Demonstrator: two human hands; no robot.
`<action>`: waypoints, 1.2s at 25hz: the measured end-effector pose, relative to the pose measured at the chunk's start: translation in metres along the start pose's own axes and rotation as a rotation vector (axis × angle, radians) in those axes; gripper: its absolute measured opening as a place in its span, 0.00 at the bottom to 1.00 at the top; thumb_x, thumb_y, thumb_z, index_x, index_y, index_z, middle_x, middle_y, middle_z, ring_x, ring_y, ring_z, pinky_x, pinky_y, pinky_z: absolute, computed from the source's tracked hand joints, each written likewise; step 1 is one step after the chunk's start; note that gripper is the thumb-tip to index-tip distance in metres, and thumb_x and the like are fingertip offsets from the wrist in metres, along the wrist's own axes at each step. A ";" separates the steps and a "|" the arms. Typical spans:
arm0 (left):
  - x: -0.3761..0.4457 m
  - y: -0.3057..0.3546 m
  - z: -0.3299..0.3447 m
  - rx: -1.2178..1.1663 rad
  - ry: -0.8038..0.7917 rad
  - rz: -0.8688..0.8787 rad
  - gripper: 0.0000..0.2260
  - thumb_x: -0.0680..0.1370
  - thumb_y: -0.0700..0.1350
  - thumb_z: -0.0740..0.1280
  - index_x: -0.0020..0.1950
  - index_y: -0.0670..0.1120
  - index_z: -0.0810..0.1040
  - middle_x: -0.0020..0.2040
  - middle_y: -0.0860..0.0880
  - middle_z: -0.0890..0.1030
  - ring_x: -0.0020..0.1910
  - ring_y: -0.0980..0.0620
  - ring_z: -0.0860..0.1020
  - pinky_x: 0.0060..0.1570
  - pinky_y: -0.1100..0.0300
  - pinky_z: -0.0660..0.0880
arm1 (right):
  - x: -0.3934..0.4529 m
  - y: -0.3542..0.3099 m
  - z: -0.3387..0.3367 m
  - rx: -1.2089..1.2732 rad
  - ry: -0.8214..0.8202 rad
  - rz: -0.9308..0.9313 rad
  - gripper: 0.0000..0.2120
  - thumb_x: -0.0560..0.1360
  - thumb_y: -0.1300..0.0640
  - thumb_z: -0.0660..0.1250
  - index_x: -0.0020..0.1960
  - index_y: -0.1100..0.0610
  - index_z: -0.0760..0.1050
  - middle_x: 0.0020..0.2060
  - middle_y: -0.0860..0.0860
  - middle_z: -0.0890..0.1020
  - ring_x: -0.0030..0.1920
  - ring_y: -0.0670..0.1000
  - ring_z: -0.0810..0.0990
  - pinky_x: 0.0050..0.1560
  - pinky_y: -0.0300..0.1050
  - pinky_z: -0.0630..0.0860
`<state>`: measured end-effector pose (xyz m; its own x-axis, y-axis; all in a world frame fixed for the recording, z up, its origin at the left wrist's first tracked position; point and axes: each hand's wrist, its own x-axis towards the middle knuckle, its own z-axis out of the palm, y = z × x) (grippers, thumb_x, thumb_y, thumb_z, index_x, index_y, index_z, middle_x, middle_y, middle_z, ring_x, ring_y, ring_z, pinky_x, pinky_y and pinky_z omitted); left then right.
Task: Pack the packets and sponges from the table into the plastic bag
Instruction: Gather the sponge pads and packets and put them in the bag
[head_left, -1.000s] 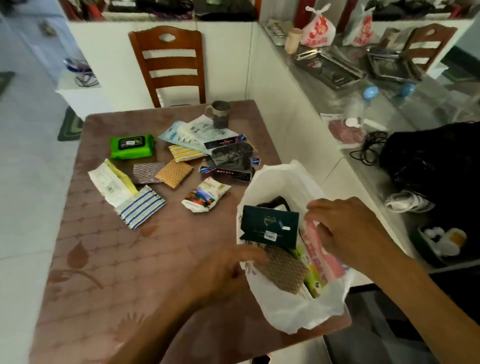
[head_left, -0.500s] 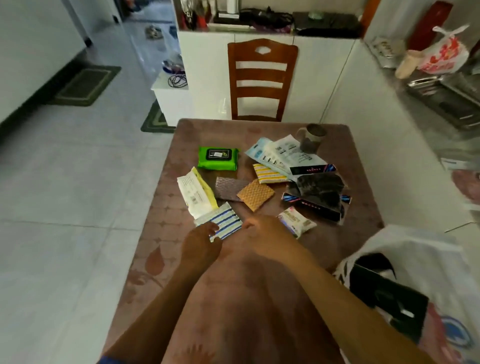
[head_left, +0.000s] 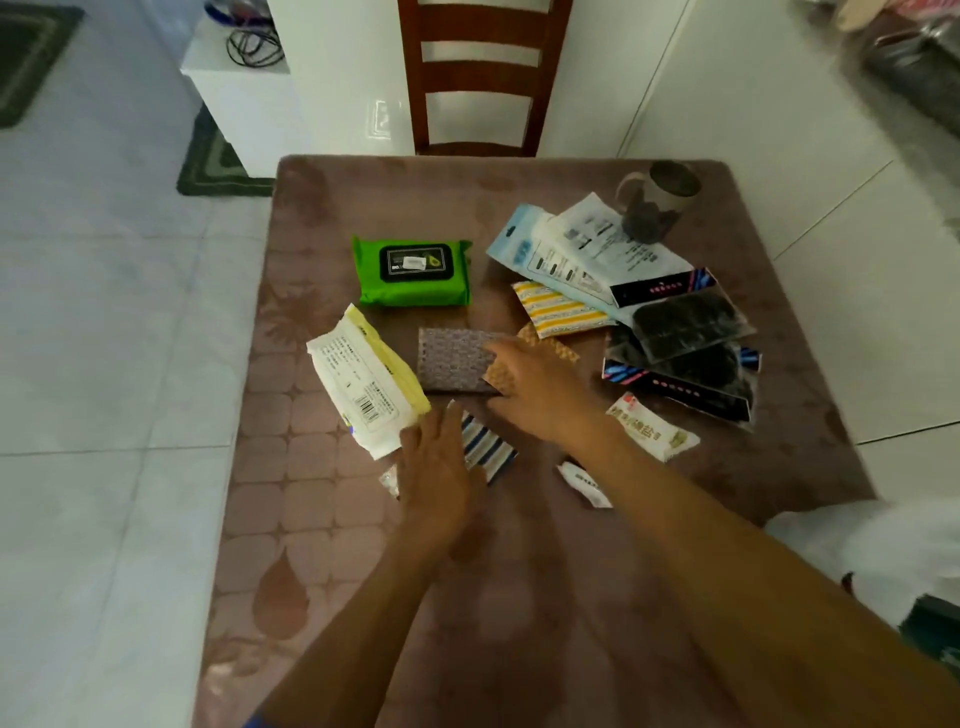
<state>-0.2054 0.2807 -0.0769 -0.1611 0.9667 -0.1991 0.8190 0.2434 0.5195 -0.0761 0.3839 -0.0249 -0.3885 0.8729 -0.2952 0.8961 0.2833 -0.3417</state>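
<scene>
My left hand (head_left: 436, 462) lies flat with straight fingers on a blue-striped sponge (head_left: 491, 449) near the table's middle. My right hand (head_left: 535, 384) is spread over an orange sponge (head_left: 553, 347), its fingertips touching a grey sponge (head_left: 449, 358). Around them lie a white-and-yellow packet (head_left: 363, 379), a green wipes packet (head_left: 413, 270), a yellow-striped sponge (head_left: 561, 312), pale blue and white packets (head_left: 571, 249), black packets (head_left: 685, 338), a snack packet (head_left: 649, 426) and a small white packet (head_left: 582, 480). The white plastic bag (head_left: 883, 540) shows only at the right edge.
A mug (head_left: 660, 202) stands at the far right corner of the brown table (head_left: 363, 571). A wooden chair (head_left: 478, 78) is pushed against the far side. White tiled floor lies to the left, and a white cabinet wall to the right.
Both hands left the plastic bag and moved left onto the sponges. My view swung left, so the bag slid to the right edge. My right hand reached farther over the orange sponge.
</scene>
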 end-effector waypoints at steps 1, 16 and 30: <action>0.000 -0.005 0.001 0.016 -0.012 -0.036 0.34 0.70 0.53 0.71 0.73 0.46 0.63 0.67 0.45 0.69 0.61 0.42 0.67 0.57 0.49 0.68 | 0.018 -0.002 -0.002 -0.106 -0.093 -0.011 0.37 0.72 0.53 0.70 0.76 0.50 0.56 0.75 0.54 0.61 0.72 0.64 0.60 0.66 0.61 0.67; -0.017 -0.036 -0.028 -1.263 0.005 -0.651 0.17 0.78 0.54 0.64 0.63 0.48 0.74 0.57 0.44 0.82 0.53 0.47 0.81 0.49 0.51 0.78 | -0.057 0.006 0.053 -0.089 0.370 -0.303 0.27 0.71 0.61 0.66 0.70 0.58 0.69 0.70 0.61 0.71 0.67 0.64 0.72 0.57 0.56 0.76; -0.042 -0.020 -0.014 -1.332 -0.284 -0.570 0.18 0.76 0.48 0.70 0.64 0.45 0.74 0.55 0.42 0.82 0.51 0.47 0.83 0.49 0.51 0.81 | -0.143 -0.026 0.071 0.294 -0.161 -0.244 0.35 0.73 0.59 0.63 0.77 0.48 0.56 0.78 0.46 0.52 0.78 0.49 0.46 0.76 0.50 0.54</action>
<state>-0.2224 0.2365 -0.0672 -0.0412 0.7082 -0.7048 -0.4401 0.6205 0.6491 -0.0594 0.2238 -0.0374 -0.6313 0.7143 -0.3020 0.6833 0.3282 -0.6522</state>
